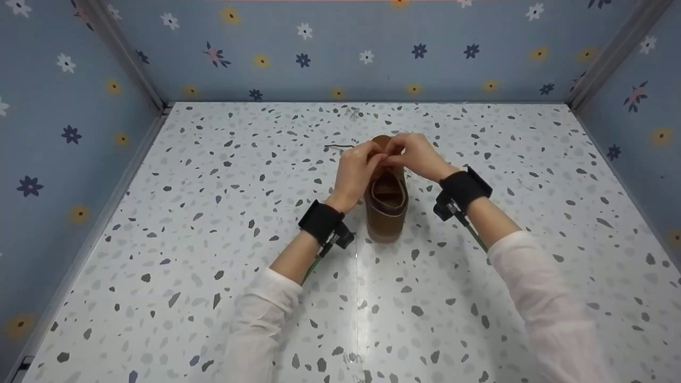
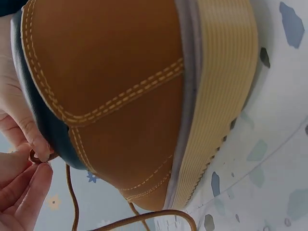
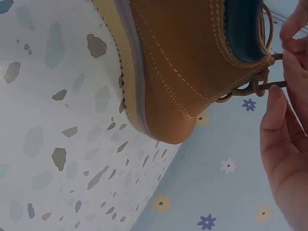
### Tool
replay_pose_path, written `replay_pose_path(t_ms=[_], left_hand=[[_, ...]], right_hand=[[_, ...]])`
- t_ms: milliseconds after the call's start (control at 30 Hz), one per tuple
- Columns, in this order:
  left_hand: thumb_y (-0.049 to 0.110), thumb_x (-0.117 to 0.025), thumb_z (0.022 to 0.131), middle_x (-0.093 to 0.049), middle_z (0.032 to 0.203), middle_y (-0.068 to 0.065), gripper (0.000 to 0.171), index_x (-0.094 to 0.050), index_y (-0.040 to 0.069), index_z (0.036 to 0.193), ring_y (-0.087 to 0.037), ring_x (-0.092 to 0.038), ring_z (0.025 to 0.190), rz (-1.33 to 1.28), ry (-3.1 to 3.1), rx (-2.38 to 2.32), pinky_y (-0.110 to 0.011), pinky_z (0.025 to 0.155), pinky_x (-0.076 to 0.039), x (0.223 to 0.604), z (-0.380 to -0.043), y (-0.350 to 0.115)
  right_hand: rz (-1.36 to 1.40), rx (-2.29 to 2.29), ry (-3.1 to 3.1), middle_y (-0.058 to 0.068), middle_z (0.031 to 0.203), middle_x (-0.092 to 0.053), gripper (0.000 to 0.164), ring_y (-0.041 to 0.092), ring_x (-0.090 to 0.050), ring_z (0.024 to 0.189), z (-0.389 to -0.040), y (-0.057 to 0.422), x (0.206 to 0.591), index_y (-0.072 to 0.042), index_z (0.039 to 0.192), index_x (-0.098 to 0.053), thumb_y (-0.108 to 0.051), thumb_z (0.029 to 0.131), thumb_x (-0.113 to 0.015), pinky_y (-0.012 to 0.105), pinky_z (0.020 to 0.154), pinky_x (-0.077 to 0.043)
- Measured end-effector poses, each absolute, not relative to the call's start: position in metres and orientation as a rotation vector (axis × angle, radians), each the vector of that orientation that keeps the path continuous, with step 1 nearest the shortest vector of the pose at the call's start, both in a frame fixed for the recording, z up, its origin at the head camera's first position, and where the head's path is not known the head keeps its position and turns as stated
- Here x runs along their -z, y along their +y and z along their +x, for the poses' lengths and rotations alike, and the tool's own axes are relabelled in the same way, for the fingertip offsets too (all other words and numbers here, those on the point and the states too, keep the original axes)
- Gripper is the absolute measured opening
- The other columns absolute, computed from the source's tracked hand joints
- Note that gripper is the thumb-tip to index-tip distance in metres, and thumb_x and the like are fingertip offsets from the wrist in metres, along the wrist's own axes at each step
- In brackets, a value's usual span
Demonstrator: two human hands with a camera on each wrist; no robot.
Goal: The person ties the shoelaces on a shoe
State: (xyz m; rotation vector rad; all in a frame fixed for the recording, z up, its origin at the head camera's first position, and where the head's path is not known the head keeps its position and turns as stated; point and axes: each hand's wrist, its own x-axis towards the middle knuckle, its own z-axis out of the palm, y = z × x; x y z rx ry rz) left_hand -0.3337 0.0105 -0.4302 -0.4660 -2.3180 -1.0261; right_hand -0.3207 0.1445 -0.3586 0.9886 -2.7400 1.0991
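1. The left hand [image 1: 352,173] is bent at the fingers, its thumb and fingertips drawn together in a pinch on the lace [image 2: 71,195] above the shoe's front opening
2. The right hand [image 1: 419,155] comes in from the other side with its fingers also curled and pinching the lace, so the fingertips of both hands meet or nearly meet; the head view is too small to tell which
3. In the left wrist view a small brown loop of lace shows between the fingertips, and loose lengths of it hang past the shoe's side; in the head view one end stretches out to the left near the toe
4. The shoe [image 1: 385,226] stands upright on its sole under both hands, heel toward the person and toe away; it is tan-brown with pale double stitching, a dark padded collar [image 3: 245,29] and a ribbed cream sole [image 2: 224,77]
5. A black wristband [image 1: 322,222] circles each wrist, above white sleeves [image 1: 542,298]
6. Beneath lies a white speckled tabletop [image 1: 213,239], bordered by blue flower-patterned panels [image 1: 362,32] at the back and both sides
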Motion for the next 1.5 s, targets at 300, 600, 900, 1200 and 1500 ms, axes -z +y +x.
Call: replay_pose_path(t_ms=[300,600,900,1200,1500], left_hand=[[0.037,-0.039,0.069,-0.043,0.07,0.01,0.018,-0.049,0.024,0.075,-0.004,-0.04,0.062,-0.316,-2.327,0.851,-0.02,0.052,-0.032,0.469,-0.374,-0.006],[0.037,-0.047,0.063,-0.04,0.08,0.004,0.029,-0.047,0.018,0.086,-0.012,-0.038,0.075,-0.349,-2.463,0.873,-0.026,0.06,-0.031,0.431,-0.344,-0.019],[0.038,-0.043,0.067,-0.044,0.074,-0.001,0.032,-0.047,0.012,0.084,-0.009,-0.04,0.066,-0.329,-2.519,0.923,-0.021,0.054,-0.031,0.396,-0.308,-0.019],[0.031,-0.046,0.068,-0.046,0.072,0.004,0.024,-0.051,0.013,0.083,-0.006,-0.042,0.063,-0.371,-2.612,0.992,-0.019,0.051,-0.033,0.401,-0.311,-0.014],[0.024,-0.051,0.066,-0.048,0.065,0.008,0.011,-0.058,0.015,0.067,-0.003,-0.043,0.061,-0.412,-2.618,0.963,-0.016,0.051,-0.032,0.398,-0.306,-0.016]], right_hand=[[0.956,-1.125,-2.744,-0.002,0.063,-0.05,0.012,0.009,-0.044,0.057,-0.32,0.146,0.358,-0.011,0.068,-0.054,-0.021,0.062,-0.055,0.023,0.049,-0.034],[0.982,-1.124,-2.733,0.0,0.064,-0.05,0.013,0.01,-0.044,0.057,-0.314,0.144,0.353,-0.01,0.069,-0.055,-0.021,0.063,-0.054,0.023,0.048,-0.034],[0.975,-1.135,-2.696,0.005,0.064,-0.05,0.01,0.015,-0.045,0.056,-0.3,0.138,0.341,-0.004,0.07,-0.054,-0.013,0.065,-0.054,0.024,0.049,-0.034],[0.968,-1.147,-2.716,0.001,0.064,-0.051,0.012,0.012,-0.045,0.057,-0.309,0.14,0.349,-0.008,0.068,-0.055,-0.019,0.064,-0.054,0.023,0.05,-0.034],[0.933,-1.097,-2.727,-0.006,0.063,-0.051,0.014,0.005,-0.044,0.057,-0.32,0.145,0.36,-0.014,0.067,-0.055,-0.027,0.062,-0.054,0.021,0.051,-0.034]])
